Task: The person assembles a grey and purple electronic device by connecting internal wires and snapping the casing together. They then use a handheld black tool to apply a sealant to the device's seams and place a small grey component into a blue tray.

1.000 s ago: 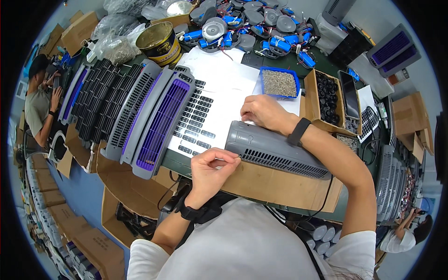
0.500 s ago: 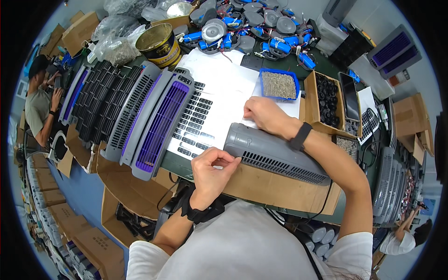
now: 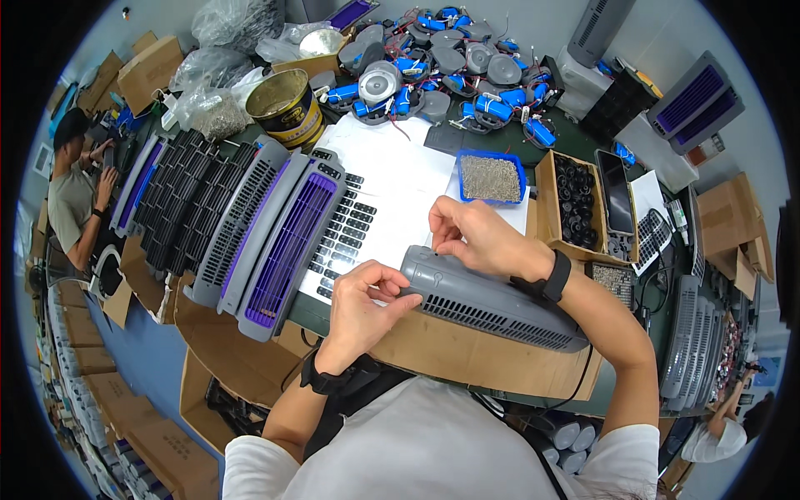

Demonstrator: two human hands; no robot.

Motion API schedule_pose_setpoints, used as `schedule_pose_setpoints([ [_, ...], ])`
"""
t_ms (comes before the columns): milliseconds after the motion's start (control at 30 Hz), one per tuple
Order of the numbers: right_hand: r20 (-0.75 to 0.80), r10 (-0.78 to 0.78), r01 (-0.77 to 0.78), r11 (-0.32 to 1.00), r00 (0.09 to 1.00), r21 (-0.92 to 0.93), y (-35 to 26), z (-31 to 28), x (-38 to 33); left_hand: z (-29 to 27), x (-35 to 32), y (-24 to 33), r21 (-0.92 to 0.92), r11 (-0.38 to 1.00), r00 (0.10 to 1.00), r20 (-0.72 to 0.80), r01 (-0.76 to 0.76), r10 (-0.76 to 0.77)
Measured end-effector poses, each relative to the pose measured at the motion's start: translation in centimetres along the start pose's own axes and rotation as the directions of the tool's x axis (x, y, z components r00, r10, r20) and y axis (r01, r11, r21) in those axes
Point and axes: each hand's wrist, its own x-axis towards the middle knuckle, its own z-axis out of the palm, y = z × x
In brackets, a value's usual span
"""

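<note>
Grey housing (image 3: 492, 298) could skid if pressed unevenly: your left hand (image 3: 363, 307) curls at its end, your right hand (image 3: 487, 237) over its top; whether either pinches anything, I cannot tell.

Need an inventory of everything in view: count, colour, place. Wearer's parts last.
vented housing: 1, grey, front centre
cardboard: 1, brown, along housing's near side
tray: 1, blue, right of centre
small pieces: many, tan-silver, in tray
open box: 1, brown, right of tray
round parts: many, black, in open box
flat device: 1, black, right of open box
paper: several, white, centre
small plates: many, black, on paper
purple-grilled units: several, grey/purple, left, upper right
slatted parts: many, black, left
bucket: 1, black/yellow, upper left
bags: several, clear, upper left
assemblies: many, grey/blue, top centre
cartons: many, brown, both sides
other people: 2, far left, lower right
left hand: 1, bare, at housing's left end
right hand: 1, bare, at housing's top
</note>
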Motion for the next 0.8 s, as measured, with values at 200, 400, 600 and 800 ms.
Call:
schedule_pose_setpoints([
  [200,0.015,0.023,-0.023,1.0,1.0,0.013,-0.2,-0.1,0.0,-0.2,0.2,0.2,0.096,0.994,0.999,0.022,-0.046,0.044],
  [400,0.019,0.002,-0.003,0.999,1.0,0.036,-0.5,-1.0,-0.4,-1.6,1.6,1.8,0.158,0.985,0.982,0.183,-0.066,0.037],
  [600,-0.365,-0.038,-0.218,0.743,0.93,-0.633,5.0,-5.6,-0.3,0.1,10.6,6.7,0.401,0.82,0.907,0.281,-0.407,0.313],
  [800,-0.436,-0.099,-0.252,0.694,0.894,-0.674,8.4,-5.1,0.3,7.9,18.7,2.1,0.629,0.617,0.882,0.333,-0.472,0.335],
])
